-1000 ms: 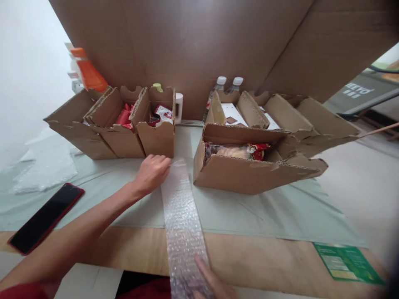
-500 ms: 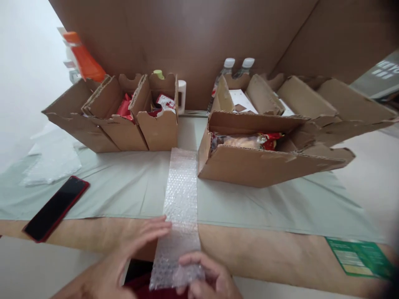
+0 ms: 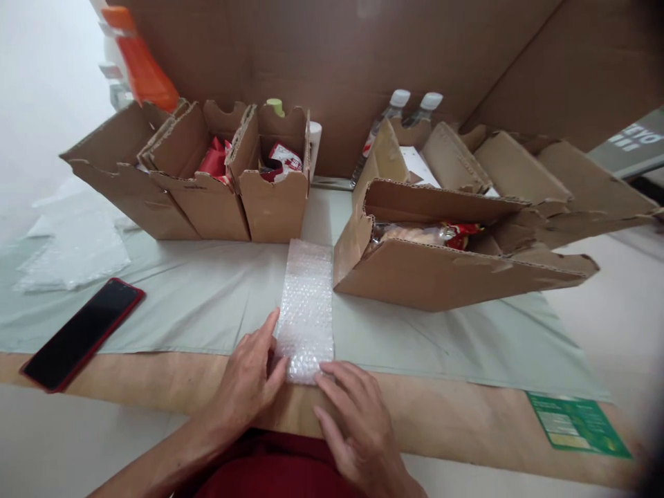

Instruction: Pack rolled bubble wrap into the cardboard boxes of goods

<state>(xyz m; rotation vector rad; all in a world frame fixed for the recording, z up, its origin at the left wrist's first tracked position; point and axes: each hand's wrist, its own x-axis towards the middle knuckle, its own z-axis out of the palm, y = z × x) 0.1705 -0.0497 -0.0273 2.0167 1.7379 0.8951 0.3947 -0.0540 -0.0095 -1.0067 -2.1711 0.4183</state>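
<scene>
A strip of bubble wrap lies lengthwise on the cloth, its near end at the table's front edge. The strip looks doubled over near that end. My left hand rests against its left side, thumb and index finger spread apart at the edge. With fingertips on the strip's near right corner, my right hand has its fingers stretched out and apart. Neither hand is closed round anything.
Cardboard bins with packets stand at the back left. A wide bin holding a snack pack stands right. A phone and bubble wrap sheets lie left; a green printed packet lies right.
The near end of the bubble wrap, held up by my right hand before, now lies on the table and the strip is shorter. Both hands have moved forward, and my right hand has opened.
</scene>
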